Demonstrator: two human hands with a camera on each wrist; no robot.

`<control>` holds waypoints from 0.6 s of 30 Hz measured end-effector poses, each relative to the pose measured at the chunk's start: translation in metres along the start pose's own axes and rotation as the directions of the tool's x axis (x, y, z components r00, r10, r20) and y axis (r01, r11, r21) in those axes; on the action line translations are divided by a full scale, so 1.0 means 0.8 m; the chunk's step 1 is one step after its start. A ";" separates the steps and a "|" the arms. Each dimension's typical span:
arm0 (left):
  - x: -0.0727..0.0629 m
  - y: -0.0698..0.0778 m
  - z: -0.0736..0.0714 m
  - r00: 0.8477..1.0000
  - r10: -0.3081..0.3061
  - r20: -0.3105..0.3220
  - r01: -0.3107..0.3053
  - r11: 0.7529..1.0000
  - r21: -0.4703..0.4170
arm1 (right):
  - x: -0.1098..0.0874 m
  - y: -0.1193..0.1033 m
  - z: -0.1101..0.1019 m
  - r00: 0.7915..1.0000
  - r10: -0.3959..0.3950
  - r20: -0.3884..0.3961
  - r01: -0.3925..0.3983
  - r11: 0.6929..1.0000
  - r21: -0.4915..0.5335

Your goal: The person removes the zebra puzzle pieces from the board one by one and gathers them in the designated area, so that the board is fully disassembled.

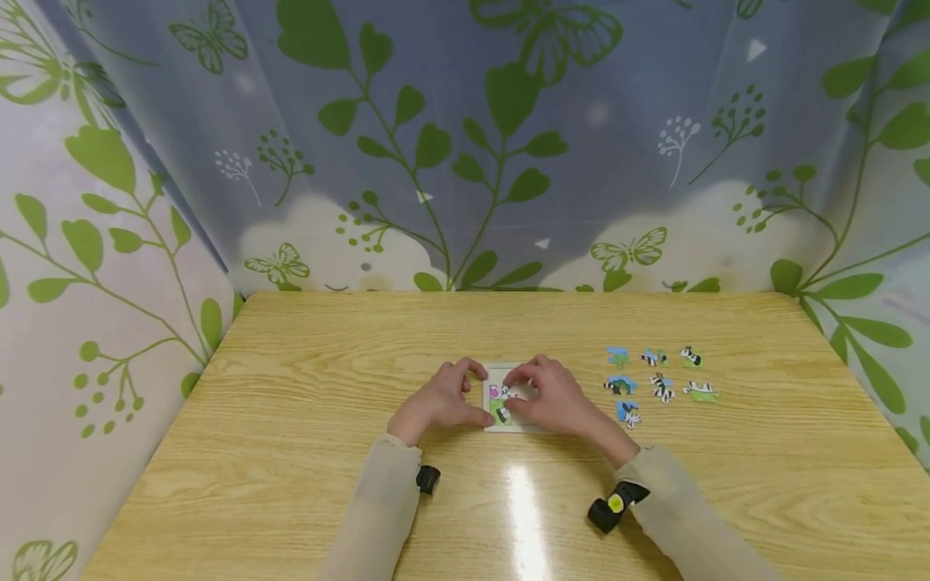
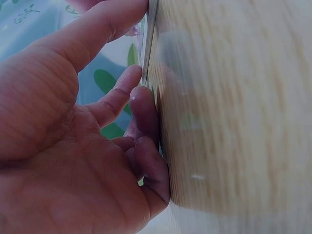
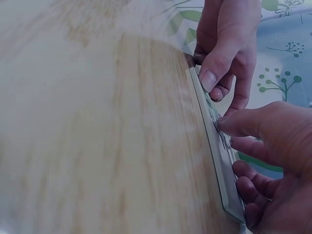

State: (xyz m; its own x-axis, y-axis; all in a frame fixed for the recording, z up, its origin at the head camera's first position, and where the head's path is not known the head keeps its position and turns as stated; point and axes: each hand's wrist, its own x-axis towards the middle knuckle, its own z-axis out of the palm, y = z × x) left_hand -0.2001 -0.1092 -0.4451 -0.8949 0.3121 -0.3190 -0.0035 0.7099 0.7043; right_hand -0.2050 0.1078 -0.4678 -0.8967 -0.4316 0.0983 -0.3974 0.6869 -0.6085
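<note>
A small white-rimmed puzzle tray lies on the table, with colourful puzzle pieces in its left part. My left hand holds the tray by its left side, the thumb at the near corner and the index finger at the far one. In the left wrist view, the left hand's other fingers are curled against the tabletop. Over the tray, my right hand pinches a puzzle piece between thumb and index finger. Its remaining fingers rest along the tray's right part, which they partly hide.
Right of the tray, several loose puzzle pieces lie in rough rows, among them a zebra-striped piece and a green-bottomed piece. The wooden table ends at a leaf-patterned curtain behind and at both sides.
</note>
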 end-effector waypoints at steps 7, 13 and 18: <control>-0.001 0.002 -0.001 1.000 0.002 0.002 -0.002 1.000 0.005 | 0.000 -0.001 0.000 1.000 0.012 -0.017 -0.010 0.996 0.093; -0.002 0.002 -0.002 1.000 -0.002 0.000 0.002 1.000 0.011 | -0.001 0.001 0.002 1.000 0.020 -0.014 -0.016 0.978 0.207; -0.001 0.004 -0.002 1.000 -0.008 0.004 0.008 1.000 0.012 | -0.001 0.001 0.003 0.999 0.031 -0.021 -0.026 0.975 0.219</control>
State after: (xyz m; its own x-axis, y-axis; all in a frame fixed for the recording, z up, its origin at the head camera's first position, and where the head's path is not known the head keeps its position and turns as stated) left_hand -0.1998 -0.1085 -0.4417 -0.8931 0.3090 -0.3269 -0.0051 0.7198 0.6942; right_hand -0.2042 0.1072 -0.4702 -0.9126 -0.3975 0.0959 -0.3218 0.5534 -0.7683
